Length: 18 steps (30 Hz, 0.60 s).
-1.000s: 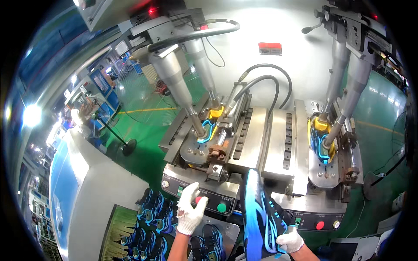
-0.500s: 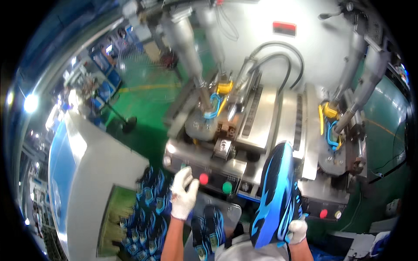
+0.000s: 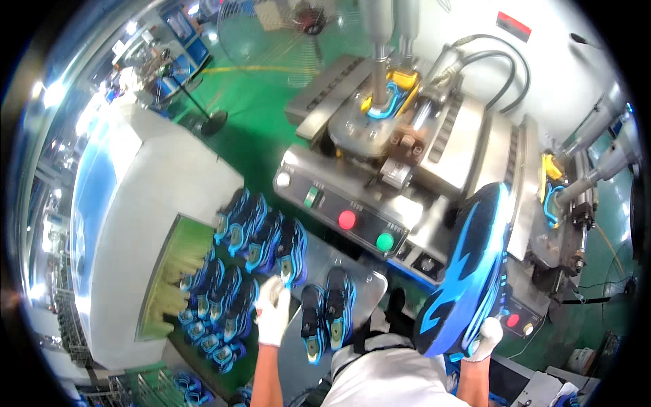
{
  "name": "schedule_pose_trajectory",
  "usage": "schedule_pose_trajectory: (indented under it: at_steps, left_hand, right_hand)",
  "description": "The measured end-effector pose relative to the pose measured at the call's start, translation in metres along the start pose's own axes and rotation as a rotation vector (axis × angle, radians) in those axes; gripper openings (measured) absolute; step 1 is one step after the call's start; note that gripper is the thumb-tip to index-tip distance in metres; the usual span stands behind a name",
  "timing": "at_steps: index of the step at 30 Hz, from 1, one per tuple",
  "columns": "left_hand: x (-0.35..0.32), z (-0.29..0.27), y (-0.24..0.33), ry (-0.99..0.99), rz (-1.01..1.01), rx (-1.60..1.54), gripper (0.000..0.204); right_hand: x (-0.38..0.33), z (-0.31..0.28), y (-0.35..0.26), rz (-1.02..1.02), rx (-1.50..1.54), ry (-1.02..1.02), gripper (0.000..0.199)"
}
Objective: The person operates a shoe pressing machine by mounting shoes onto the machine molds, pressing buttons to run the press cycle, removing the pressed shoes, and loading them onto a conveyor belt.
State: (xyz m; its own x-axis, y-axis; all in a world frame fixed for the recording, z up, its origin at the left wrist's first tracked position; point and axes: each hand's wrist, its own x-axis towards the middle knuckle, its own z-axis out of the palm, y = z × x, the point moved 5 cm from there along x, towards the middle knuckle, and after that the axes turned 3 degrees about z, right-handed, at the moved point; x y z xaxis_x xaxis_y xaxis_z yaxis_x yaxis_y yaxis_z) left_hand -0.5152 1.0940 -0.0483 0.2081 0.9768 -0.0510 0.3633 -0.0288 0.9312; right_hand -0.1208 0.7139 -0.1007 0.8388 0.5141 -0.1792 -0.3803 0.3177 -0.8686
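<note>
My right hand [image 3: 485,340], in a white knit glove, is closed on one end of a sports shoe [image 3: 456,278]. The shoe is tilted, its black and blue sole turned toward me, and it covers part of the machine behind. At the left, my gloved left hand [image 3: 272,313] reaches out with its fingers apart and nothing visible in them. Its fingertips are close to a black and blue shoe [image 3: 291,252] in the rows on the green belt; whether they touch cannot be made out. Two more shoes, one of them a dark shoe [image 3: 339,308], stand on a grey metal shelf [image 3: 369,288].
Ahead stands a steel machine with a control panel [image 3: 319,197], a red button [image 3: 346,219] and a green button [image 3: 384,242]. Its left clamp [image 3: 386,102] and right clamp [image 3: 553,197] have yellow and blue parts. A white housing [image 3: 163,156] spans the green belt [image 3: 166,285].
The view has swung left and down, so the machine sits farther right. My left hand has moved from before the panel down to the shoes. The right hand still holds its shoe.
</note>
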Motion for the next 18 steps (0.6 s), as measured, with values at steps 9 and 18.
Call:
schedule_pose_trajectory:
  at_steps: [9, 18]
  left_hand:
    - [0.047, 0.072, 0.113, -0.109, 0.471, 0.158, 0.052]
    - [0.130, 0.150, 0.241, -0.224, 0.973, 0.338, 0.038]
  right_hand:
    - [0.015, 0.126, -0.033, 0.369, 0.321, -0.030, 0.041]
    - [0.026, 0.194, -0.091, 0.309, 0.378, -0.221, 0.079]
